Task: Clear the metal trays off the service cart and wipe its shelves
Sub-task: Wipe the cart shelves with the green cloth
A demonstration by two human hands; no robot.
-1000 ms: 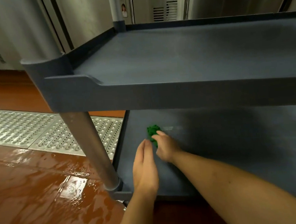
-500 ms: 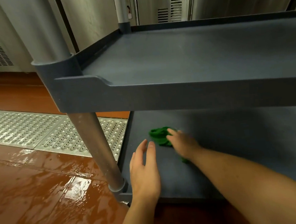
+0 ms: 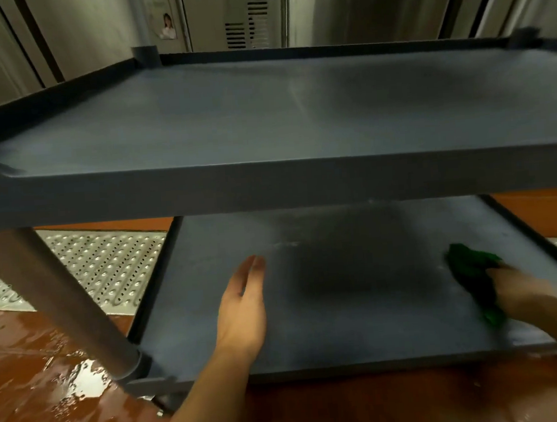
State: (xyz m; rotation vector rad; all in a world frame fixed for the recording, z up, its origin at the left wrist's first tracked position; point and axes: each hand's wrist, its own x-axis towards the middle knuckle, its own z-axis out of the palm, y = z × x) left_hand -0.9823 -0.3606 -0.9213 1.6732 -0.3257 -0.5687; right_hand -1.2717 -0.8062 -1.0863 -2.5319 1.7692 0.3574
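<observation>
Cloth is the thing being handled: a green cloth (image 3: 469, 270), soft, limp and light, bunched into a wad that should flatten under pressure and slide easily over smooth plastic. It is best taken from above with the whole hand, not by a corner, which would let it trail. It lies on the lower shelf (image 3: 360, 320) of the service cart, close to the right edge and toward the front. The right hand (image 3: 520, 289) sits on top of it. Blur hides the fingertips, but cloth bulges out ahead of the fingers and beside the palm, so the hold reads as closed round the wad and pressing it down. The left hand (image 3: 245, 315) is spread flat with fingers straight and together over the front left part of the same shelf, holding nothing; whether it touches cannot be told. No metal trays show on this shelf or the upper shelf (image 3: 263, 113), so wiping looks like the step in hand.
</observation>
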